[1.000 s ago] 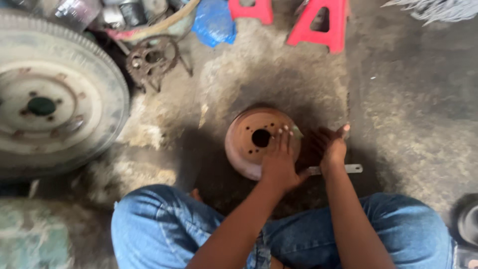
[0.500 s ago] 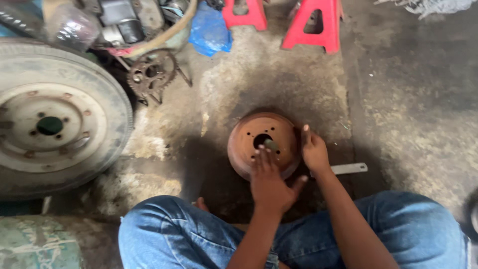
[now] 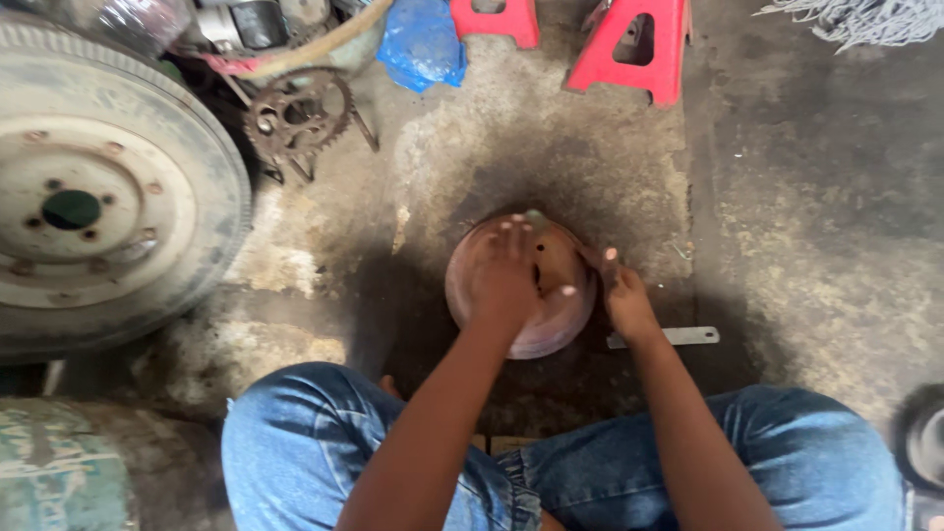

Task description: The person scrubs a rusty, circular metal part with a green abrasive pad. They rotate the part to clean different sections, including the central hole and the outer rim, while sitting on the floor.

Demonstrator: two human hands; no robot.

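The rusty brake drum [image 3: 551,305] lies flat on the stained concrete floor [image 3: 787,197], just beyond my knees and near the middle of the view. My left hand [image 3: 506,275] rests spread across its top, palm down, fingers straight and not gripping anything. My right hand [image 3: 621,295] sits against the drum's right rim with the fingers extended along the edge; I think it only presses there rather than clasps, though motion blur makes that hard to judge. Just to the right of that wrist, a flat grey metal bar [image 3: 678,336] lies on the floor. My legs in blue jeans [image 3: 315,442] fill the near edge.

The floor is rough and dark with oil around the drum, paler and crusted further left. At the left lies a big wheel with a pale steel rim [image 3: 88,197], and beside it, further away, a rusted sprocket [image 3: 298,113]. At the far edge sit a crumpled blue plastic bag [image 3: 423,44] and two red plastic stools [image 3: 629,49]. A weathered greenish drum-like shape [image 3: 59,472] occupies the near left corner.
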